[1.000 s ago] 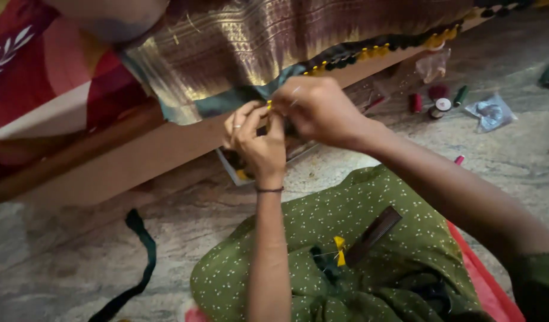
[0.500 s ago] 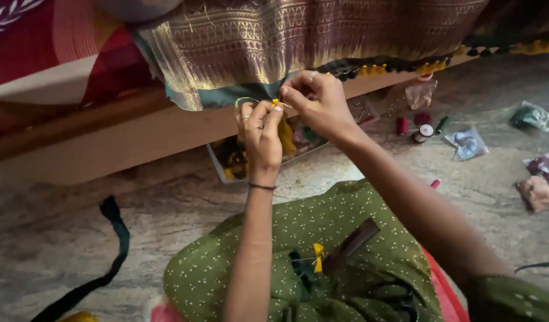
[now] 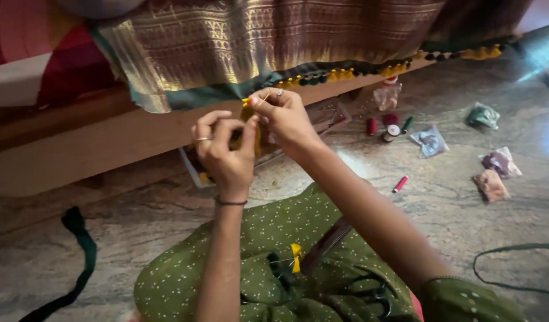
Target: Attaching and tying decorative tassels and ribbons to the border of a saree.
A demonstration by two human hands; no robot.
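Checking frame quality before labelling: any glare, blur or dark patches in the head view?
Head view: bluish glare streaks the top right corner over the floor; a bright patch lies on the floor beside the right hand's forearm. The left hand and right hand, pinching a yellow tassel, are slightly soft. The gap under the wooden ledge is dim.

Spools (image 3: 389,126) on floor (image 3: 441,209), right of tray (image 3: 194,170)
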